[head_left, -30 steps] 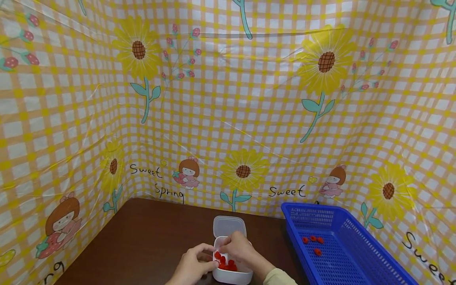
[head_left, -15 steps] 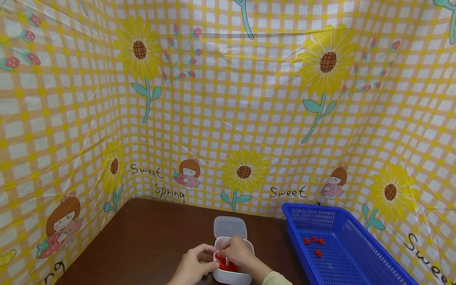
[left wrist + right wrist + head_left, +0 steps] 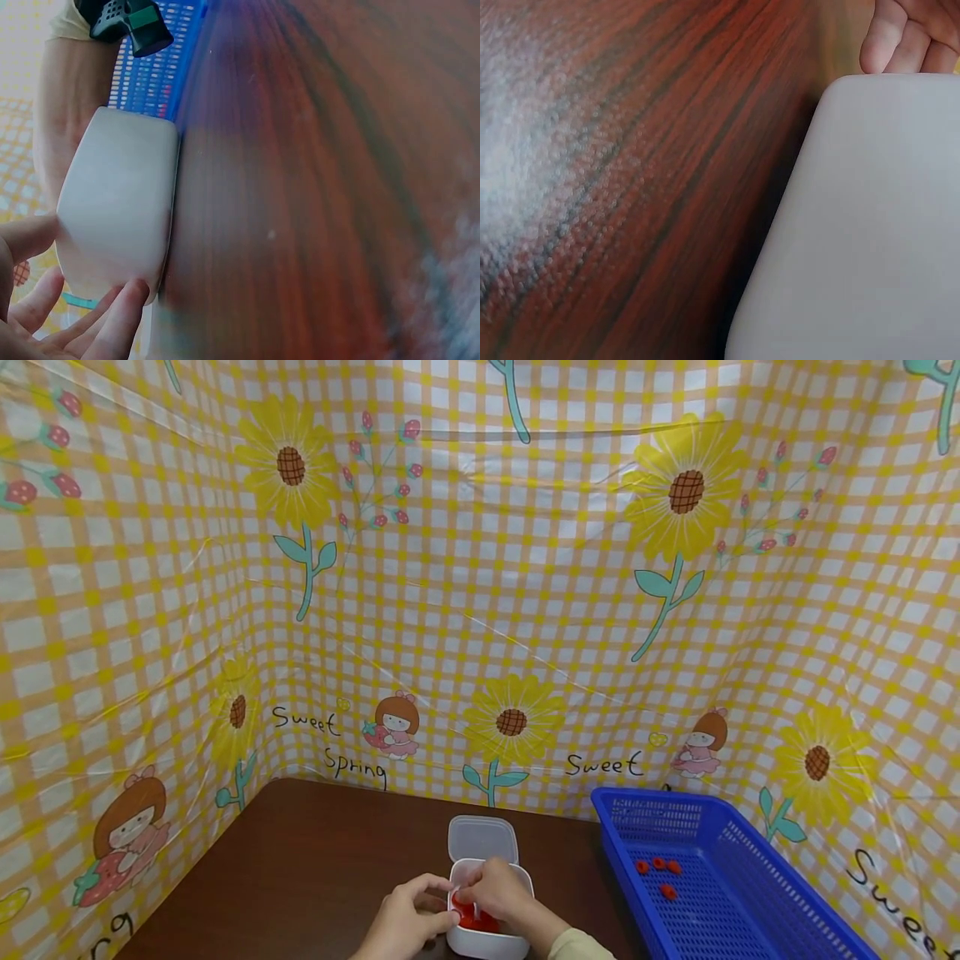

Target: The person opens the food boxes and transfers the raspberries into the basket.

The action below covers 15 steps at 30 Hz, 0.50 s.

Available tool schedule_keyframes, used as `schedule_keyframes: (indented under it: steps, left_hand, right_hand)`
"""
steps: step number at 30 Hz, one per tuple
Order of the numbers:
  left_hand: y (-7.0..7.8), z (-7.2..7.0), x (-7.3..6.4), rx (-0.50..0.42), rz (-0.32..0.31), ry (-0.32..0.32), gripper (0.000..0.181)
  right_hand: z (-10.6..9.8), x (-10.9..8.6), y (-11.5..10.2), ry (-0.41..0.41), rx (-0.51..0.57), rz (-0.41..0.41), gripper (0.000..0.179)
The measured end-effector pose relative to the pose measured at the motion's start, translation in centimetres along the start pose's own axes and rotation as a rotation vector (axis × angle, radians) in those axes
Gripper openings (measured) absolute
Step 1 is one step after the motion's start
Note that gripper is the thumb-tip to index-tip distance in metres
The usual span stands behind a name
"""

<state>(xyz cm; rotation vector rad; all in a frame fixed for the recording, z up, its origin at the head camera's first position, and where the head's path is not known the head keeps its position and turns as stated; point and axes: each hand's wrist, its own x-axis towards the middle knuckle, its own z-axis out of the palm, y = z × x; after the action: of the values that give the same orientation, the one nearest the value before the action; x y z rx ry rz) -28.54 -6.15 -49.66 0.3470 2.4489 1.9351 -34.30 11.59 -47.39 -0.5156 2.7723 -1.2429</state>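
Note:
A small white lidded box (image 3: 487, 946) stands on the dark table with red raspberries (image 3: 486, 923) in it. My left hand (image 3: 408, 912) grips its left side; in the left wrist view, fingers (image 3: 127, 307) touch the outer wall. Inside the box, my right hand (image 3: 497, 889) has its fingers bent down at a raspberry (image 3: 459, 902) by the left wall and seems to pinch it. Its fingertips are partly hidden. The right wrist view shows mostly the outer wall of the box (image 3: 855, 217), with some left-hand fingers (image 3: 885, 37) at its far edge.
Hinged back behind the box is its translucent lid (image 3: 482, 841). To the right stands a blue plastic basket (image 3: 750, 852) with several raspberries (image 3: 668, 892) on its floor. A checked, flowered cloth (image 3: 450, 610) hangs around the brown table (image 3: 315, 852).
Since a second ago, my right hand has moved slightly down and left inside the box, onto the raspberries by the left wall. Over the last half second it has barely moved. The left hand stays put.

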Motion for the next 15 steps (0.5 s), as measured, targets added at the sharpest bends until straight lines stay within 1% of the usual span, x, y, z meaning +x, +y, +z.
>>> schedule_keyframes:
  steps: [8,13,15]
  left_hand:
    - [-0.1,0.14,0.0,-0.007,-0.004,-0.009,0.036]
    - [0.09,-0.11,-0.02,0.005,-0.003,-0.001,0.036]
    - [0.1,-0.14,-0.05,0.007,-0.001,-0.003,0.035]
  right_hand:
    - [0.06,-0.33,0.2,-0.029,0.022,0.001,0.007]
    - [0.01,-0.18,-0.05,-0.035,0.037,-0.023,0.005]
    - [0.02,-0.18,-0.06,-0.034,0.05,-0.014,0.004]
